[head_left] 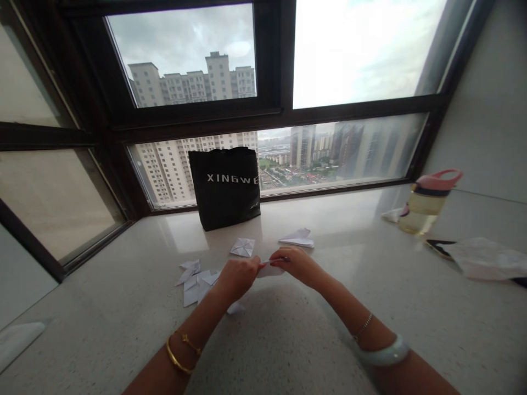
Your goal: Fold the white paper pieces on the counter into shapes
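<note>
A small folded sheet of white paper (272,270) is held up between my two hands, its upper edge pinched on both sides. My left hand (244,273) is closed on the paper's left end. On the right end, my right hand (294,262) is closed too, fingers bent over the edge. Just beyond my left hand lies a square folded paper piece (242,247) with crossing creases. Behind my right hand rests a pointed folded paper (298,237). Several more folded paper pieces (191,291) lie left of my left wrist, partly hidden by the forearm.
A black bag (226,189) stands on the speckled white counter (263,340) against the window. To the right are a bottle with a pink lid (426,203), a dark phone-like object (438,248) and a crumpled white wrapper (488,259). A white object (20,340) lies at far left.
</note>
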Tool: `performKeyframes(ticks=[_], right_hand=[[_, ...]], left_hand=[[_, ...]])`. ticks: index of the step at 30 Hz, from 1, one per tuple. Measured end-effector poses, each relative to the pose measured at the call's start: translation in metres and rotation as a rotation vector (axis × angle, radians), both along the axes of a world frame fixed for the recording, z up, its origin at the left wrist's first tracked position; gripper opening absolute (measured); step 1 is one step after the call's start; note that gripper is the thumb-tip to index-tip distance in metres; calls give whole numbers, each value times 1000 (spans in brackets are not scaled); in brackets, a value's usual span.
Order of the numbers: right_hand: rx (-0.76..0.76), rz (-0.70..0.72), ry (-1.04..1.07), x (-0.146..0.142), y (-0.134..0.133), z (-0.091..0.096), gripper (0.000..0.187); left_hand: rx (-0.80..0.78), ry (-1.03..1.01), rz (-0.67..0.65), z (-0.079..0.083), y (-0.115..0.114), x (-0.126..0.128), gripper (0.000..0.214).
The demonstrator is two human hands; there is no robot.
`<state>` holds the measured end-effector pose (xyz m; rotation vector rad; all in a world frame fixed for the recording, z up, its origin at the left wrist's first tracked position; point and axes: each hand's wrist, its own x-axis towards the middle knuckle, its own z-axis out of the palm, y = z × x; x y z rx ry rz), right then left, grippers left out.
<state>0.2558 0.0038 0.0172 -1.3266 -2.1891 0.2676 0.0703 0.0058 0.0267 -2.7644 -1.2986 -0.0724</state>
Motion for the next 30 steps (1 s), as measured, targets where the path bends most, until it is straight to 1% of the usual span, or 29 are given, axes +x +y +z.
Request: performKeyframes(ticks=[1, 5, 7, 9, 11, 15, 18, 21, 25, 30], right_hand=[[-41, -14, 17, 3, 1, -1, 15], [-301, -87, 116, 23, 8, -8, 11], [-367, -107, 163, 38, 11, -11, 9], [-383, -141, 183, 54, 13, -13, 7], [-378, -212, 208, 70, 15, -15, 7], [-305, -424, 255, 91, 17, -17, 5], [-245, -576, 269, 98, 20, -21, 10], [-194, -688, 266, 98, 22, -26, 16], [-138, -763, 249, 95, 24, -33, 19], [-65, -786, 234, 92, 27, -40, 18]], left_hand=[[-30, -5, 15, -2, 2, 2, 43], [-145, -22, 61, -14, 12, 13, 40], [-155, -36, 43, -17, 19, 23, 39], [-171, -60, 14, -16, 28, 35, 38], [-190, -94, -19, -13, 39, 49, 38], [-225, -158, -55, -14, 61, 73, 36], [-236, -181, -41, -19, 73, 85, 35], [-235, -177, -3, -25, 79, 93, 35], [-206, -126, 65, -25, 80, 101, 35], [-150, -35, 139, -19, 77, 110, 36]])
